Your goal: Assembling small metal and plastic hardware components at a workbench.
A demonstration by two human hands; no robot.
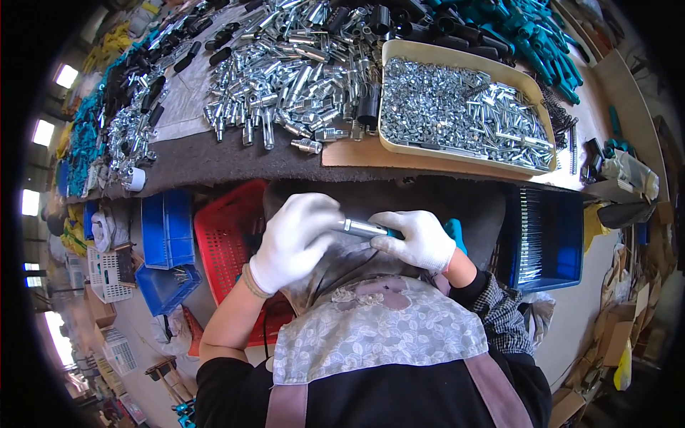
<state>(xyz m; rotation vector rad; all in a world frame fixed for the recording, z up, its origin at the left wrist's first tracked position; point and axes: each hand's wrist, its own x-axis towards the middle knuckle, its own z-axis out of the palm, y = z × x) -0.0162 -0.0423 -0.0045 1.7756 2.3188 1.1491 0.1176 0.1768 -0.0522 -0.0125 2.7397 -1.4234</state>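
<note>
In front of my apron, my right hand (419, 241), in a white knitted glove, is closed around a teal-handled tool with a silver metal barrel (365, 228). Part of its teal handle (454, 232) shows beyond the hand, and the barrel points left. My left hand (296, 239), gloved the same way, is at the barrel's free end. Motion blurs its curled fingers, so whether they grip the barrel cannot be made out. On the bench beyond lies a heap of silver metal fittings (285, 93), with one loose fitting (307, 145) near the edge.
A cream tray (389, 135) of small metal parts stands by the bench edge. Behind it lie black tubes (457, 30) and teal handles (549, 53). Below are a red basket (214, 221), blue bins (168, 228), and a blue bin (567, 242) holding thin metal rods.
</note>
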